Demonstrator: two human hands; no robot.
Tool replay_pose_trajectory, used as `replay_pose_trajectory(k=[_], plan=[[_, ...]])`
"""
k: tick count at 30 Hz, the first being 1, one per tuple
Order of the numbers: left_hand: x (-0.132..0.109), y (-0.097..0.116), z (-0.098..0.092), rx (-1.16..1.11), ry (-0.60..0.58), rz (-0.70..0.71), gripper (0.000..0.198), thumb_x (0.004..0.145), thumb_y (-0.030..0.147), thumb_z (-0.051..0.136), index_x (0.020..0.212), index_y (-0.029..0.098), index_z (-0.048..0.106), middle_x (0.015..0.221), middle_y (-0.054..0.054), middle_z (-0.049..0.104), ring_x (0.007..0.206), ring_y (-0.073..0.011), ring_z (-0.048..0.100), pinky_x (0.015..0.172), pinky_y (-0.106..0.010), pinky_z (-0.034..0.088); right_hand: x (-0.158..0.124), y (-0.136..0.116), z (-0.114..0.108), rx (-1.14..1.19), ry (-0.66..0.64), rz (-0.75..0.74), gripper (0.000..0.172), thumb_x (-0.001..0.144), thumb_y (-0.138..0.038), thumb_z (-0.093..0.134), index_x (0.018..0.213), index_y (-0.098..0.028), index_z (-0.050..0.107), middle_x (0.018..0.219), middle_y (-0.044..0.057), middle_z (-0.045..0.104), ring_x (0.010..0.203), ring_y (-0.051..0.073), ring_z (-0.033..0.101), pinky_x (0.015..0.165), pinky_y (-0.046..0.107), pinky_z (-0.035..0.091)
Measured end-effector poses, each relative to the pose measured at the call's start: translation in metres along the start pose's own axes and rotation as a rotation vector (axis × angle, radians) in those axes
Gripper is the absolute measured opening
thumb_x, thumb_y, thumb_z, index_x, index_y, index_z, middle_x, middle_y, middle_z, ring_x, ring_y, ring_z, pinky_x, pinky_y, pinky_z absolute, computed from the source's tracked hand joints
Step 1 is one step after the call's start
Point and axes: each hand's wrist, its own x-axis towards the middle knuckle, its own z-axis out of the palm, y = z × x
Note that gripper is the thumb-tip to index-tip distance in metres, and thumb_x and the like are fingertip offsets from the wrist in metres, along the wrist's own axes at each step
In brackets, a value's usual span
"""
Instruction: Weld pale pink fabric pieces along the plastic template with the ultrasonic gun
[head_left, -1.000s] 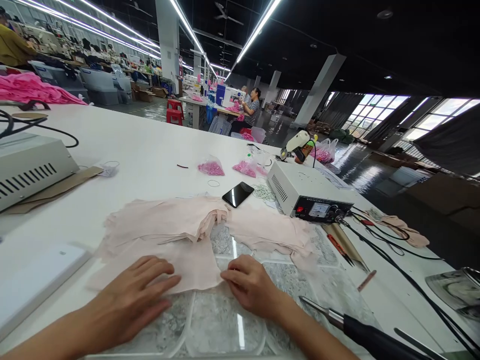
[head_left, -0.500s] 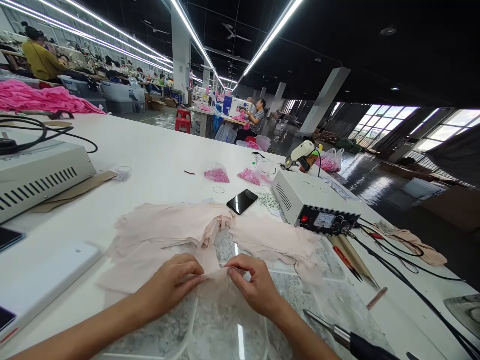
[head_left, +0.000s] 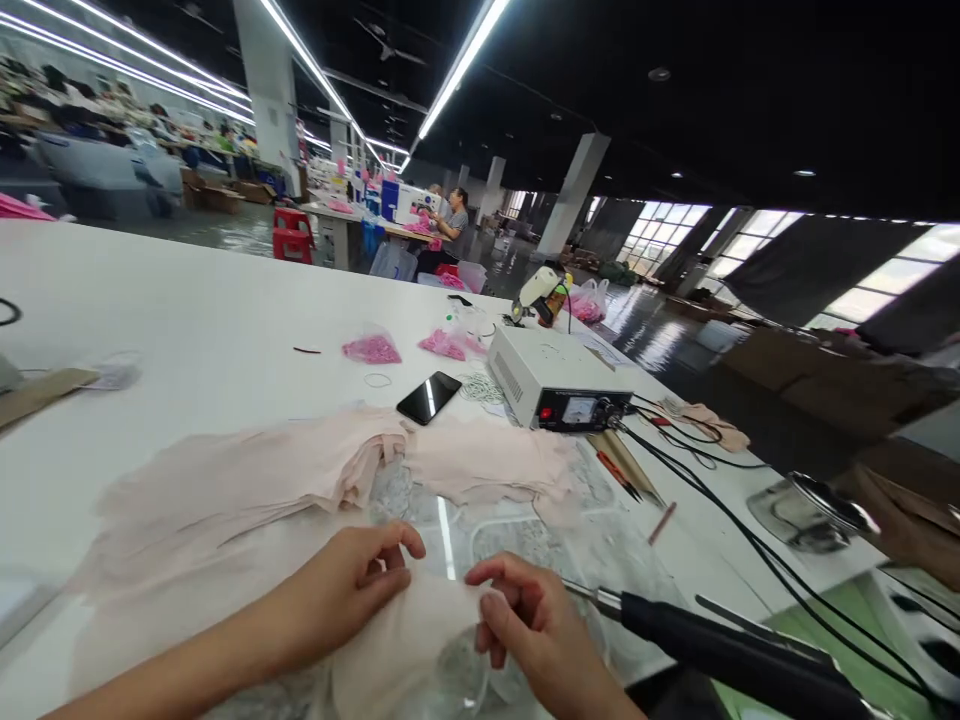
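Note:
A thin pale-pink fabric piece [head_left: 401, 645] lies over the clear patterned mat in front of me. My left hand [head_left: 352, 590] is at its upper left edge, thumb beside the cloth and index finger lifted away from the thumb. My right hand [head_left: 536, 625] is by its right edge, with thumb and index finger apart and the other fingers curled. A pen-like tool with a metal shaft and black handle [head_left: 720, 640] lies just right of my right hand; its tip is partly hidden. Ahead are a left fabric stack [head_left: 247, 470] and a right fabric stack [head_left: 487, 460].
A phone [head_left: 429, 398] and a white power box [head_left: 559, 375] with cables stand beyond the stacks. Pink-filled bags [head_left: 373, 348] lie farther back. Orange tweezers [head_left: 619, 475] and a clear jar [head_left: 806, 515] are to the right. A co-worker [head_left: 454, 220] sits at a distant sewing machine.
The view has turned right. My fingers have parted from their pinch on the stretched fabric edge, and the fabric piece now spreads closer to me. The left stack looks more spread out.

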Motion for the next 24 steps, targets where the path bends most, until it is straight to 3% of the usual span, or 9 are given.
replay_pose_trajectory(k=[3,6,10,13,14,16,20,22,24], plan=[[0.021,-0.010,0.033,0.075,-0.035,0.113,0.015,0.090,0.018,0.052,0.092,0.023,0.066,0.071,0.003,0.065,0.055,-0.0156,0.059,0.051,-0.023,0.042,-0.018,0.023,-0.011,-0.318,0.144,-0.065,0.023,0.093,-0.033,0.052,0.097,-0.017,0.069,0.051,-0.004,0.059,0.041,0.012,0.050,0.045,0.023,0.041],[0.028,-0.019,0.055,0.169,-0.009,0.255,0.021,0.095,0.016,0.048,0.087,0.022,0.066,0.082,-0.004,0.067,0.067,-0.0205,0.064,0.063,-0.030,0.048,-0.029,0.041,-0.020,-0.506,0.251,-0.116,0.018,0.089,-0.023,0.054,0.093,-0.018,0.071,0.047,-0.005,0.052,0.041,0.013,0.049,0.047,0.026,0.041],[0.016,-0.012,0.054,0.250,0.006,0.483,0.039,0.102,0.007,0.034,0.113,0.022,0.069,0.105,-0.009,0.072,0.090,-0.0239,0.066,0.087,-0.039,0.051,-0.043,0.048,-0.030,-0.581,0.338,-0.239,0.020,0.088,-0.022,0.060,0.103,-0.020,0.073,0.076,0.007,0.075,0.062,0.023,0.071,0.060,0.032,0.056],[0.006,0.000,0.047,0.423,-0.041,0.669,0.047,0.101,0.002,0.038,0.140,0.019,0.058,0.129,-0.009,0.071,0.114,-0.0216,0.066,0.104,-0.034,0.049,-0.060,0.052,-0.044,-0.698,0.482,-0.392,0.021,0.092,-0.022,0.061,0.108,-0.022,0.073,0.100,0.012,0.080,0.085,0.027,0.079,0.069,0.032,0.064],[0.004,0.002,0.046,0.489,-0.049,0.695,0.048,0.102,0.002,0.039,0.144,0.018,0.056,0.134,-0.008,0.069,0.119,-0.0209,0.064,0.107,-0.032,0.048,-0.069,0.055,-0.051,-0.700,0.532,-0.373,0.019,0.093,-0.023,0.061,0.107,-0.023,0.073,0.102,0.011,0.081,0.087,0.026,0.080,0.070,0.029,0.065],[0.002,0.004,0.046,0.567,-0.044,0.680,0.047,0.105,0.006,0.037,0.146,0.018,0.055,0.135,-0.007,0.069,0.123,-0.0199,0.064,0.109,-0.030,0.047,-0.088,0.067,-0.066,-0.634,0.613,-0.327,0.014,0.094,-0.027,0.063,0.097,-0.024,0.076,0.095,0.008,0.083,0.083,0.024,0.081,0.068,0.024,0.065],[0.002,0.000,0.048,0.631,-0.061,0.666,0.043,0.112,0.017,0.031,0.148,0.017,0.056,0.137,-0.007,0.069,0.126,-0.0190,0.064,0.111,-0.028,0.045,-0.120,0.093,-0.083,-0.352,0.749,-0.016,0.020,0.085,-0.043,0.076,0.086,-0.023,0.080,0.078,0.007,0.082,0.070,0.027,0.080,0.066,0.028,0.067],[0.001,-0.001,0.049,0.664,-0.082,0.685,0.044,0.114,0.029,0.031,0.151,0.017,0.052,0.140,-0.007,0.067,0.128,-0.0204,0.063,0.112,-0.029,0.044,-0.124,0.095,-0.080,-0.090,0.960,0.081,0.029,0.083,-0.047,0.079,0.098,-0.022,0.078,0.090,0.009,0.083,0.087,0.030,0.081,0.074,0.031,0.067],[-0.001,0.000,0.052,0.675,-0.069,0.677,0.050,0.115,0.040,0.030,0.158,0.017,0.042,0.142,-0.007,0.066,0.129,-0.0223,0.062,0.111,-0.031,0.045,-0.120,0.088,-0.075,0.145,1.077,0.018,0.048,0.080,-0.049,0.082,0.119,-0.024,0.071,0.113,0.010,0.079,0.111,0.031,0.075,0.088,0.034,0.065]])
